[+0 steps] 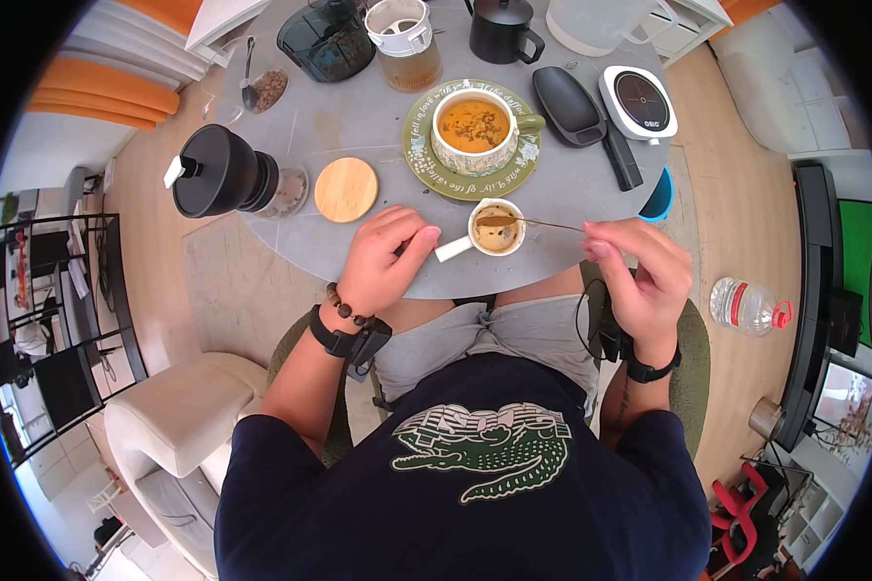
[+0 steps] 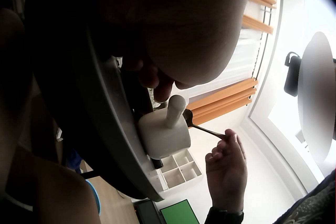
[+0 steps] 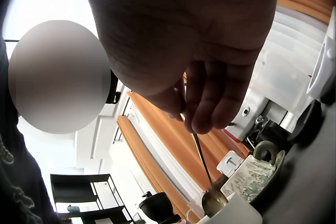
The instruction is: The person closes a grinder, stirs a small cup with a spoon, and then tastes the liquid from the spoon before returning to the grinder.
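Note:
My right hand [image 1: 644, 276] pinches the thin handle of a metal spoon [image 1: 550, 225] between thumb and fingers. The spoon's bowl [image 3: 214, 202] is at the mouth of a small white cup [image 2: 163, 136], which has a pouring lip and a straight side handle [image 1: 453, 250]. Brownish liquid with dark specks shows inside the cup in the head view. My left hand [image 1: 389, 254] rests at the table's front edge, loosely curled and holding nothing, its thumb tip close to the cup's handle. Behind the cup, a patterned teacup [image 1: 452, 155] of amber tea with floating bits stands on a green saucer [image 1: 420, 167].
Left on the grey table [image 1: 358, 121] are a black hand grinder [image 1: 213, 172] and a round wooden lid [image 1: 346, 190]. To the right lie a black scoop [image 1: 569, 105] and a white scale [image 1: 639, 102]. A glass brewer [image 1: 407, 63] and a black pot [image 1: 502, 29] stand at the back.

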Action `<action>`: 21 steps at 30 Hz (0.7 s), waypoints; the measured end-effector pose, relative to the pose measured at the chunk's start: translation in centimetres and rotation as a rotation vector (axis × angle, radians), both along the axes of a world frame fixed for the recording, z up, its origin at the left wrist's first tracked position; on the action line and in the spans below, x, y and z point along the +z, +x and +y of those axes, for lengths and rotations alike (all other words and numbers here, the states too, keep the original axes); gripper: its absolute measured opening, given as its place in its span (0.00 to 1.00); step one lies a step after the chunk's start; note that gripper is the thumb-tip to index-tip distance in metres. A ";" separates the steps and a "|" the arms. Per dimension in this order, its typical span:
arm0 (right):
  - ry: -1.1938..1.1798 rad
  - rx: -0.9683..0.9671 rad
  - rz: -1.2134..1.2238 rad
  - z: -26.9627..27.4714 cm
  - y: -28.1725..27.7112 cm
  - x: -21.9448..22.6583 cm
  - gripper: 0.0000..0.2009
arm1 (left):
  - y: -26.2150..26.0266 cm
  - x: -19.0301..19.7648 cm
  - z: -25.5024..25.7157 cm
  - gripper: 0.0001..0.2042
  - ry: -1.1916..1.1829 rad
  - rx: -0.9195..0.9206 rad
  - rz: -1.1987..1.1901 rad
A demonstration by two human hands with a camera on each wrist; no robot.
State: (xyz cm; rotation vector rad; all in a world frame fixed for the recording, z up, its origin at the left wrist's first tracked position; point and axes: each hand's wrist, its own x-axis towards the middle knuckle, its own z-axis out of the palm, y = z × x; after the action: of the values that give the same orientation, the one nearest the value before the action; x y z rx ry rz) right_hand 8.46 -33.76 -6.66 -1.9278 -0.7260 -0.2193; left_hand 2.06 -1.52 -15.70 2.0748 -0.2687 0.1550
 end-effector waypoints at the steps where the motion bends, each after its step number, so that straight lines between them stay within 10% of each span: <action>1: 0.000 0.001 0.000 0.0 0.0 0.0 0.09 | 0.0 0.0 0.0 0.11 0.001 0.000 0.002; 11: 0.343 -0.220 0.113 2.1 2.1 0.4 0.07 | 0.0 0.2 -0.2 0.11 -0.026 0.016 -0.032; 21: 0.035 -0.246 -0.340 6.9 5.7 -0.7 0.07 | -0.1 0.2 0.0 0.11 -0.011 0.011 0.004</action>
State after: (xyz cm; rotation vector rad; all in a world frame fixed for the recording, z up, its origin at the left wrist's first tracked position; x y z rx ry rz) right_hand 14.14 -26.85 -7.40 -1.9662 -0.6956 -0.7211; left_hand 1.94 -1.56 -15.54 2.0653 -0.2536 0.1584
